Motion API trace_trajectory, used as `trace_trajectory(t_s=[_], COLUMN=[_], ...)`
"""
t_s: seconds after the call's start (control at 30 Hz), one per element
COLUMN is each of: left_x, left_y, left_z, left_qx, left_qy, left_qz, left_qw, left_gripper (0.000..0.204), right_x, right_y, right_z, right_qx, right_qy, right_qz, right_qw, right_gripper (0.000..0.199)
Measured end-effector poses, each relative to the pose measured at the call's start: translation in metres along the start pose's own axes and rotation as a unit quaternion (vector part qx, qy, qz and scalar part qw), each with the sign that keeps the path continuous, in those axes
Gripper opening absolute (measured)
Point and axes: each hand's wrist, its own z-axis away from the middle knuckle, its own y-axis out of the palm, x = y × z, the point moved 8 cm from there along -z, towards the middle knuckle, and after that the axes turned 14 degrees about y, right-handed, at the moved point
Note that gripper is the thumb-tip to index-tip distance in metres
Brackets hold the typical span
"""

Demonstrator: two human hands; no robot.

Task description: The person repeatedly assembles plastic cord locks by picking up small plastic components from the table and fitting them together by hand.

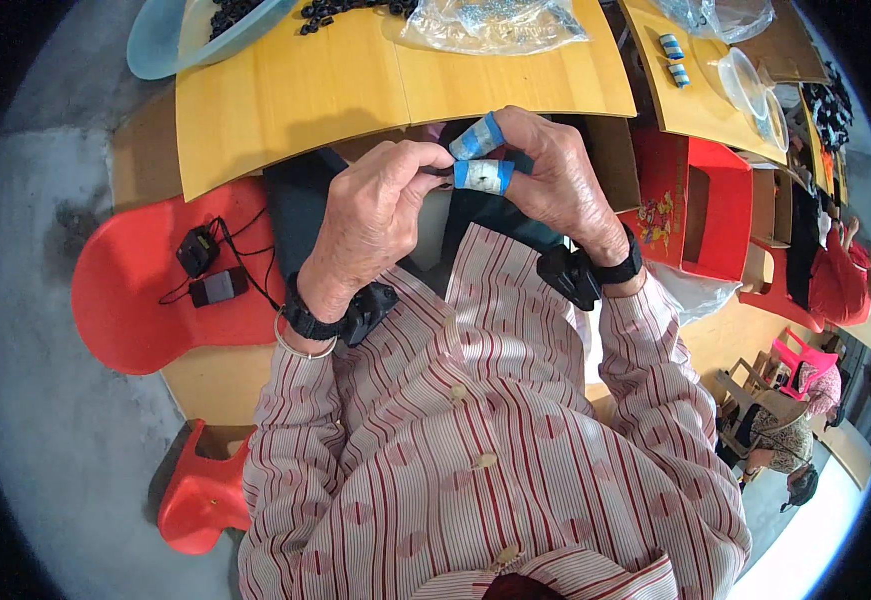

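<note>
Head view: pinches a tiny blackish piece (442,171), mostly hidden, in left hand (371,205). Holds right hand (561,175), in blue-and-white finger wraps (484,177), just beside, with unclear grip.

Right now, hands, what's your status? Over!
Left hand: fingers pinched on small dark piece. Right hand: blue-and-white wraps on two fingers, close by, grip unclear. Yellow table's edge just beyond, not between hands.
</note>
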Motion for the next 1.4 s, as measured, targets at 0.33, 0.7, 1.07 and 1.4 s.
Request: trace_trajectory(t_s=[0.33,0.7,1.07,1.4], left_x=[0.009,0.012,0.006,-0.009], left_y=[0.004,0.005,0.004,0.006], left_z=[0.010,0.015,0.009,0.006], left_qx=[-0.010,-0.052,-0.009,0.009], left_qy=[-0.058,-0.069,-0.008,0.116], left_qz=[0.024,0.044,-0.015,-0.079], left_qw=[0.998,0.995,1.000,0.990], left_gripper=[0.021,0.021,0.029,0.032], right_x=[-0.009,-0.012,-0.016,-0.015], right_y=[0.011,0.013,0.012,0.011], right_z=[-0.001,-0.002,-0.001,-0.002], right_qx=[0.026,0.038,0.058,0.062], right_qy=[0.029,0.036,0.070,0.076], right_qz=[-0.038,-0.053,-0.055,-0.032], right_qw=[0.999,0.997,0.994,0.995], right_gripper=[0.021,0.022,0.021,0.020])
